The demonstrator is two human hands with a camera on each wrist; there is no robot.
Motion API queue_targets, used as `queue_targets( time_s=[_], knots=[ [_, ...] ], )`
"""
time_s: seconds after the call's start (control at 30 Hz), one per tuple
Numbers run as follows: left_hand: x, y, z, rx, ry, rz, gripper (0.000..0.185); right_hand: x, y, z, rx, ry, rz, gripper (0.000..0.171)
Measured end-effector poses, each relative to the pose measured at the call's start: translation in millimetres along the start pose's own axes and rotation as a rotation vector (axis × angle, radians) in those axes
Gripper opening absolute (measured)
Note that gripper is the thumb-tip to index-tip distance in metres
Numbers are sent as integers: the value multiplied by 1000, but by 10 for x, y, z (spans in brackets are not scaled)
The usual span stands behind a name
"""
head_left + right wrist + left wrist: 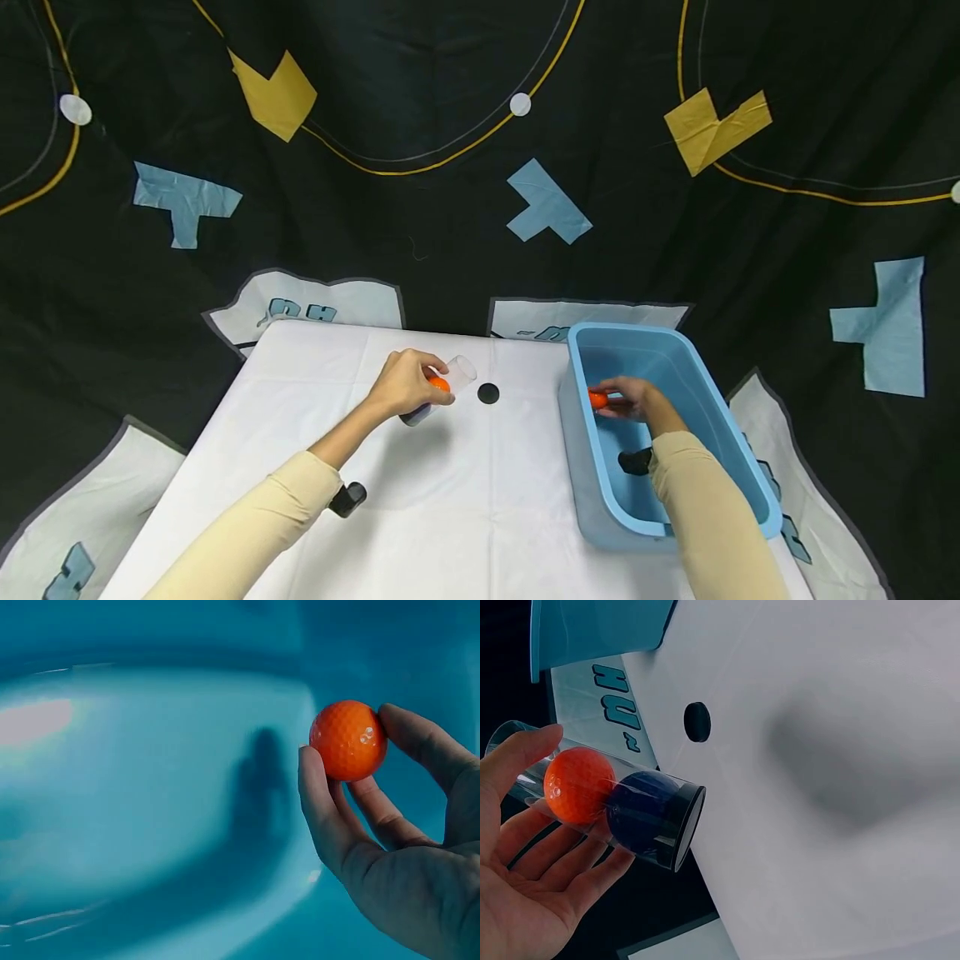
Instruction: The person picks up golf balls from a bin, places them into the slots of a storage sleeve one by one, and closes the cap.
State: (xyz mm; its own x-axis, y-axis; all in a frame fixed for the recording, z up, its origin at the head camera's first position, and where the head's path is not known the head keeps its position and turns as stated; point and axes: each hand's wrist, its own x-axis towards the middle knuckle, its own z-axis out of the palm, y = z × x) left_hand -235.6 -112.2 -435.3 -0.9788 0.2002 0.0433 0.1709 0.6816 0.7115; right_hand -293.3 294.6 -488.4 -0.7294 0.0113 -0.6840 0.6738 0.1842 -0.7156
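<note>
One white-covered table [465,500] fills the lower middle of the head view, against a black backdrop with blue and yellow tape shapes. One light-blue plastic bin [720,400] stands on the table's right side. One small black disc [488,393] lies on the cloth between the bin and the left hand, touching neither.

One clear plastic tube [450,385] with a dark bottom end is held tilted above the table by the left hand [408,385]; its grip is curled round the tube, thumb on top and fingers underneath, as the left wrist view shows. Inside the tube [622,810] sit two golf balls touching each other: one dark blue ball [641,810] at the closed end and one orange ball [579,785] next to it, toward the open end.

The right hand [637,400] is inside the bin, near its left wall. Its grip pinches one orange golf ball [349,740] between thumb and fingertips, clear of the bin's floor [150,787].

In all, three golf balls: two orange, one blue.
</note>
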Motion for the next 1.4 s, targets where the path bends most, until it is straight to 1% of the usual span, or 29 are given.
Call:
queue_targets(
  time_s=[0.17,0.27,0.33,0.4,0.5,0.6,0.7,0.8,0.9,1.03,1.13,1.27,1.4],
  knots=[
    [30,41,7,-17,-4,9,35,-203,-249,-104,10,26,-59,55],
    [37,49,12,-17,0,13,34,-320,-378,-140,36,9,-90,61],
    [35,44,15,-15,6,12,34,-397,-453,-134,37,-2,-115,61],
    [32,35,24,-14,5,11,34,-476,-522,-112,10,-27,-157,59],
    [31,31,50,-18,-3,17,36,-606,-624,-38,-60,-31,-233,55],
    [36,37,68,-21,-5,21,37,-747,-753,91,-127,-28,-309,51],
    [46,56,79,-24,-2,22,36,-888,-885,282,-161,-34,-362,49],
    [61,87,89,-26,1,31,34,-1001,-973,524,-167,-58,-393,46],
    [78,125,108,-18,0,41,34,-1063,-992,794,-162,-75,-418,43],
    [92,160,127,-7,-1,50,35,-1078,-956,1134,-189,-86,-457,40],
    [102,188,142,-14,-4,58,36,-1066,-922,1308,-196,-95,-468,38],
    [112,219,155,-23,-12,60,36,-1030,-881,1437,-207,-106,-473,36],
    [118,240,166,-11,-8,62,37,-996,-842,1497,-235,-104,-490,33]
  ],
)
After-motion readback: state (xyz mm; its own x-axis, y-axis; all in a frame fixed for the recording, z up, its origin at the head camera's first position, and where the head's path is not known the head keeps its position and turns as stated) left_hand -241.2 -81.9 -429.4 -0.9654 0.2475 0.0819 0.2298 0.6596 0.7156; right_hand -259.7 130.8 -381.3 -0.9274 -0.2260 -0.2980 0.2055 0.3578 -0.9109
